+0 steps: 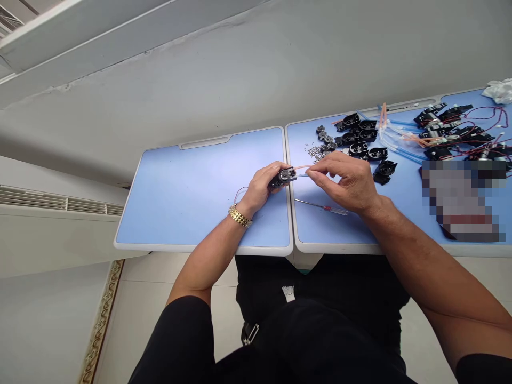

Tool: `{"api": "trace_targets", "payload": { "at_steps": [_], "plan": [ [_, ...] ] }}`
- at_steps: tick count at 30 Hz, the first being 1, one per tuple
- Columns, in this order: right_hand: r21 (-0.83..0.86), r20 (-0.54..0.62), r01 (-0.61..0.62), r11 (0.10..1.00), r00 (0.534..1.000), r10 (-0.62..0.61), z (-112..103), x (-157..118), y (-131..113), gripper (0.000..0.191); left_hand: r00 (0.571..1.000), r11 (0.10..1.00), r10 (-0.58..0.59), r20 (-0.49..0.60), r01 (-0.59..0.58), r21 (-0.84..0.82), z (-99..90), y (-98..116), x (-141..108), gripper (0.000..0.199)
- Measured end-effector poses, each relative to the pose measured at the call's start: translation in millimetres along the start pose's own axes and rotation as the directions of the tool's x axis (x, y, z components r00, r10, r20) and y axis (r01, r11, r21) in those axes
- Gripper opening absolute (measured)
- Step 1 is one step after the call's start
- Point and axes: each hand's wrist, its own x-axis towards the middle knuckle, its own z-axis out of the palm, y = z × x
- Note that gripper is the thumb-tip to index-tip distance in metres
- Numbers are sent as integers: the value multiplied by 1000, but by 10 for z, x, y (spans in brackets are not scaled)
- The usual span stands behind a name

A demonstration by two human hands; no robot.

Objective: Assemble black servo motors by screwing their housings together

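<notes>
Over the seam between two blue tabletops, my left hand point(260, 186) is wrapped round a black device point(282, 177) with a round metallic part on top. A thin red wire hangs beside that wrist. An orange tube point(301, 167) and a blue tube point(303, 175) stick out from the device's right side. My right hand point(344, 178) pinches the orange tube between thumb and fingertips; its other fingers are curled. A screwdriver point(328, 208) with a red and clear handle lies on the table just below my right hand.
Small screws point(314, 153), round metal parts point(327, 138) and several black housings point(356, 138) lie beyond my right hand. Farther right are blue tubes point(406, 154), wired black assemblies point(472, 130), a pixelated object point(460, 202) and crumpled plastic point(499, 90). A wall stands behind the tables point(200, 213).
</notes>
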Motion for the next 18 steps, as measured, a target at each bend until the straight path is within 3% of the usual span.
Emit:
{"api": "trace_targets", "payload": {
  "at_steps": [6,10,18],
  "plan": [
    [3,-3,11,1000,1000,-11,6,-7,5,13,998,981,67,20,-69,182,-17,14,-32,55],
    [-14,-19,115,993,993,-116,72,-31,16,12,993,944,110,29,-114,308,23,79,-77,58],
    [-168,59,172,971,985,-164,172,-112,-12,8,989,916,117,91,-142,374,101,159,-119,63]
  ]
}}
